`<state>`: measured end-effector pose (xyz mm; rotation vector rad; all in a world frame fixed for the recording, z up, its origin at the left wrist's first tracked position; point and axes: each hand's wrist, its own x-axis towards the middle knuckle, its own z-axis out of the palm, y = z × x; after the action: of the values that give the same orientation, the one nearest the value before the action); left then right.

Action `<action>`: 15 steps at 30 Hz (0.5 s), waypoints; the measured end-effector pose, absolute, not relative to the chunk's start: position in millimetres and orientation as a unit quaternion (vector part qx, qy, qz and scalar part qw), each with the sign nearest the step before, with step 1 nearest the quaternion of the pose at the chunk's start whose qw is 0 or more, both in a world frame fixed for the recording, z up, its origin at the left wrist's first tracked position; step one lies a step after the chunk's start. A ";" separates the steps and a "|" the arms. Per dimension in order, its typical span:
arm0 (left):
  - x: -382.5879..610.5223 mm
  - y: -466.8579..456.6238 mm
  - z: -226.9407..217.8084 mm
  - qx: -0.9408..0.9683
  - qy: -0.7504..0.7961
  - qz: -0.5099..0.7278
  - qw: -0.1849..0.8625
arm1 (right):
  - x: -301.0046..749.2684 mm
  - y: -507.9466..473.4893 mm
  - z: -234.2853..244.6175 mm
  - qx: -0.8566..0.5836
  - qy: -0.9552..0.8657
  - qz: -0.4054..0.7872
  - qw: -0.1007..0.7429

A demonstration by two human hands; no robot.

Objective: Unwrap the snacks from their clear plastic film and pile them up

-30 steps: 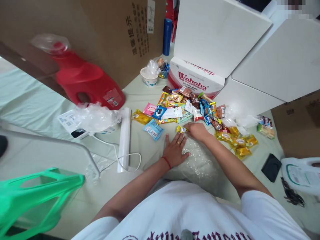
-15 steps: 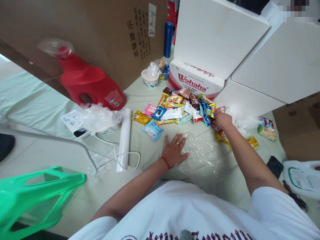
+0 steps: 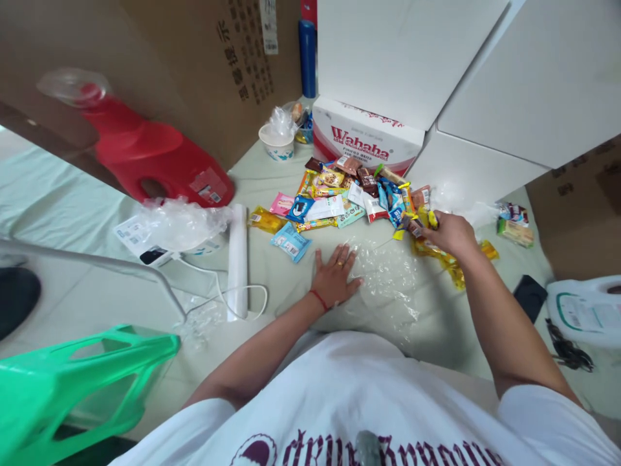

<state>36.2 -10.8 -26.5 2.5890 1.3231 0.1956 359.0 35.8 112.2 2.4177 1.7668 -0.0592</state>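
My left hand [image 3: 334, 278] lies flat with fingers spread on the left edge of a clear plastic bag [image 3: 388, 285] spread on the pale surface. My right hand [image 3: 450, 233] is closed on a few small snack packets [image 3: 417, 226], brown and yellow, at the right side of a pile of wrapped snacks [image 3: 339, 194]. Several yellow packets [image 3: 453, 268] lie under and just beyond my right wrist. A light blue packet [image 3: 290, 241] lies apart, left of my left hand.
A Wahaha carton [image 3: 366, 137] and white boxes stand behind the pile. A red jug [image 3: 145, 155], a big brown carton, a paper cup [image 3: 276, 142], a white bar with cable [image 3: 237, 259], a green plastic basket [image 3: 72, 382] and a black object [image 3: 530, 296] surround the area.
My right hand went from the middle of the bag out to the right part of the pile and closed on packets there. My left hand stayed flat on the bag.
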 end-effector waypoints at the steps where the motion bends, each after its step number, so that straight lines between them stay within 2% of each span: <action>1: 36.3 -10.8 -26.9 0.883 0.451 0.066 0.113 | 362.2 36.6 112.1 0.822 0.565 -0.014 0.068; 4: 36.5 -10.8 -27.8 0.884 0.449 0.067 0.111 | 371.0 50.4 106.9 0.868 0.495 -0.013 0.041; 7: 36.8 -11.2 -27.9 0.884 0.450 0.070 0.106 | 364.5 70.5 92.6 0.880 0.466 -0.087 0.022; 9: 36.9 -11.7 -27.6 0.883 0.453 0.071 0.106 | 349.3 81.6 77.7 0.878 0.463 -0.117 0.031; 15: 37.1 -11.1 -26.5 0.880 0.456 0.067 0.111 | 308.0 92.9 40.9 0.876 0.469 -0.080 0.075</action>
<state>37.1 -11.1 -26.5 2.5859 1.3396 0.1973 308.0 92.9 40.9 2.6281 1.4076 -0.2390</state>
